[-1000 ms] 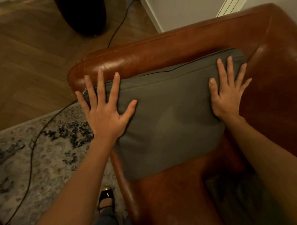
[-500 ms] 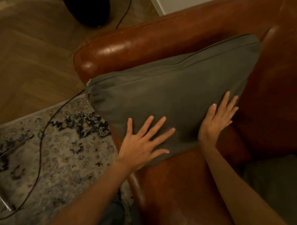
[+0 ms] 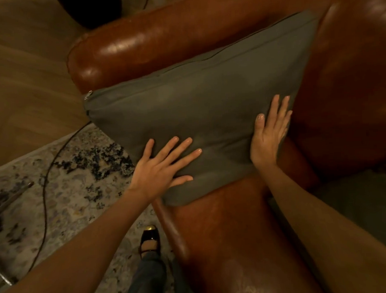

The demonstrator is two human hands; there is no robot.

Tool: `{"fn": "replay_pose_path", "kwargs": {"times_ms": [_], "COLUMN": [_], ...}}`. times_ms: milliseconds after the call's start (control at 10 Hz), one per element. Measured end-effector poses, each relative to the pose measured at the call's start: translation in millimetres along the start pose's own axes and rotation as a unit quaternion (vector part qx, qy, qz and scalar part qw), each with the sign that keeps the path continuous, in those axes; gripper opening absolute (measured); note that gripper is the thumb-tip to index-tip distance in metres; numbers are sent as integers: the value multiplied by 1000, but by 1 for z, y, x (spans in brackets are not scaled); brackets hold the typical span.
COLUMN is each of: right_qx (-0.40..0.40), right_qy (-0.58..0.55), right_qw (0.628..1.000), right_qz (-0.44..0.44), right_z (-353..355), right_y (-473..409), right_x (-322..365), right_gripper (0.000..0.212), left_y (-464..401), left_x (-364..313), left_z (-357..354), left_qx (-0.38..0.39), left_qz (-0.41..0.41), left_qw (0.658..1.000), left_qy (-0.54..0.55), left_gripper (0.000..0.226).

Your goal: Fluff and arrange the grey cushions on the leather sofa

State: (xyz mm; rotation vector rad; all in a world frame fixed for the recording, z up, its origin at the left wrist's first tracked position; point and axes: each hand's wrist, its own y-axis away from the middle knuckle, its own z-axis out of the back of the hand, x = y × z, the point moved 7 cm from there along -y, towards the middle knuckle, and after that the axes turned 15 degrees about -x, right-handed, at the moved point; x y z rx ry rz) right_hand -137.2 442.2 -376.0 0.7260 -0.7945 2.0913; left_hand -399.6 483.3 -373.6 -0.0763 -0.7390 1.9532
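Nearest, a glossy black shoe with a gold toe stands on the mottled, speckled rug, where a thin dark cable snakes across. Beside it the smooth brown leather sofa shines. The left hand lies flat with fingers spread on the near lower corner of the square grey cushion, gripping nothing. The right hand, fingers straight, presses the cushion's right edge. The matte fabric cushion leans against the rounded, shiny armrest at the far side.
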Motion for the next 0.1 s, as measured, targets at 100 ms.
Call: {"fn": "replay_pose_path", "kwargs": {"times_ms": [100], "right_qx": [26], "right_qy": [-5], "right_qw": [1000], "right_qz": [16], "right_z": [23], "right_y": [3], "right_x": [-11], "right_gripper": [51], "left_y": [12], "left_x": [6], "left_z": [17], "left_qx": [32], "left_qz": [14], "left_qw": [999], "left_qy": [31], "left_gripper": [64]}}
